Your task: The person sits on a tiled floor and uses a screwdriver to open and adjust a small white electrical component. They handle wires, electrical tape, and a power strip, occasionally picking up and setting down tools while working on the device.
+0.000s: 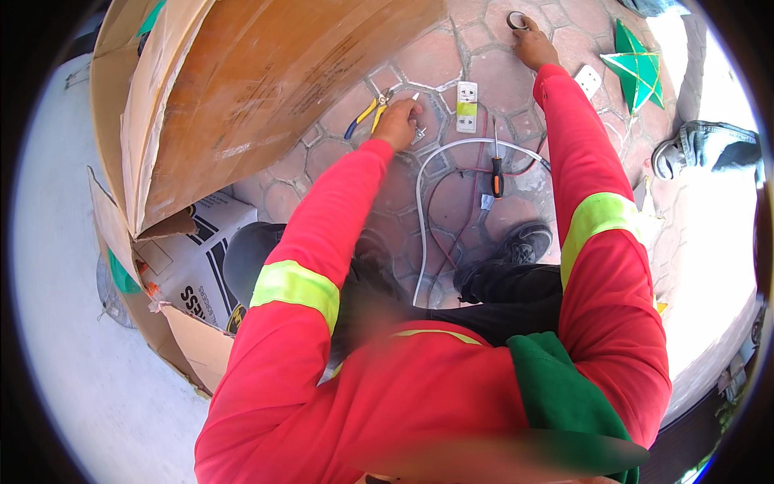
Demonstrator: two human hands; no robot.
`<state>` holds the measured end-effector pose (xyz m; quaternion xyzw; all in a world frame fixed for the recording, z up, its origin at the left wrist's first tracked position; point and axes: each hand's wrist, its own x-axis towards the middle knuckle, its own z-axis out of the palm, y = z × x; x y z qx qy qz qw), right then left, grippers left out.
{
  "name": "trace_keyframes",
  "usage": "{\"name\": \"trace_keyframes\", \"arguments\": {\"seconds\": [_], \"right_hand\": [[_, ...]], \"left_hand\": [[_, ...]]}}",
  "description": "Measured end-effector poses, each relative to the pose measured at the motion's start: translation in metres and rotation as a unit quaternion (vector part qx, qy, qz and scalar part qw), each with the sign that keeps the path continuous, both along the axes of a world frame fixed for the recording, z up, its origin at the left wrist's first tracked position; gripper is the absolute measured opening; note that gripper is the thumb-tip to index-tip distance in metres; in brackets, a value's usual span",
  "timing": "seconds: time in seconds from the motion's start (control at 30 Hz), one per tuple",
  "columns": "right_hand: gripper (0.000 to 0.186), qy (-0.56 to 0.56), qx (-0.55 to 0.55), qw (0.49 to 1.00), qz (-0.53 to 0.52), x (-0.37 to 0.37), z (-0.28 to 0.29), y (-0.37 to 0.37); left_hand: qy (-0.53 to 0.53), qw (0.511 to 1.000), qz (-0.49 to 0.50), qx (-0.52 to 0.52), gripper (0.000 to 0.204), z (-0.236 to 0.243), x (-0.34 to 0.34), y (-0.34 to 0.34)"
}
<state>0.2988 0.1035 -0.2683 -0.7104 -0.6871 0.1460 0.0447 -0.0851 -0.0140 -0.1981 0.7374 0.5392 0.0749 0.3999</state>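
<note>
My right hand is stretched far forward, its fingers closed on a dark roll of tape at the paving. My left hand is low over the paving beside pliers with blue and yellow handles. Its fingers are curled, with a small white tip and a small metal piece showing beside them; what it holds, if anything, I cannot make out. Between my hands lies a white double socket with a yellow-green label. Nearer me are a screwdriver with a black and orange handle, a white cable and thin reddish wires.
A big brown cardboard box leans at the left, above a white printed carton. At the right are a green star decoration, a white socket plate and another person's jeans leg and shoe. My shoe is near the cable.
</note>
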Motion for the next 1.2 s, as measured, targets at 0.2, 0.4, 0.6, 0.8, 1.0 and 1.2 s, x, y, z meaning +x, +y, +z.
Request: {"name": "trace_keyframes", "arguments": {"seconds": [0.2,0.4,0.6,0.8,1.0,1.2], "right_hand": [[0.037,0.003,0.019,1.0,-0.005,-0.004,0.006,-0.007],[0.025,0.344,0.074,0.934,-0.062,-0.055,0.069,-0.017],[0.022,0.696,-0.083,0.713,-0.014,-0.18,0.177,-0.047],[0.026,0.635,-0.085,0.763,-0.079,-0.211,0.152,-0.069],[0.033,0.086,-0.113,0.982,0.125,-0.291,0.071,-0.143],[0.034,0.078,-0.127,0.985,0.086,-0.303,0.12,-0.144]], "left_hand": [[0.012,0.997,0.026,-0.069,0.027,0.038,-0.004,0.038],[-0.13,0.972,0.123,-0.149,0.043,0.1,0.009,0.085],[-0.254,0.951,0.129,-0.123,0.055,0.16,0.02,0.087],[-0.263,0.947,0.17,-0.066,0.053,0.21,-0.025,0.072],[-0.421,0.86,0.172,-0.233,0.058,0.246,-0.041,0.05],[-0.517,0.78,0.178,-0.304,0.059,0.255,-0.041,0.049]]}}
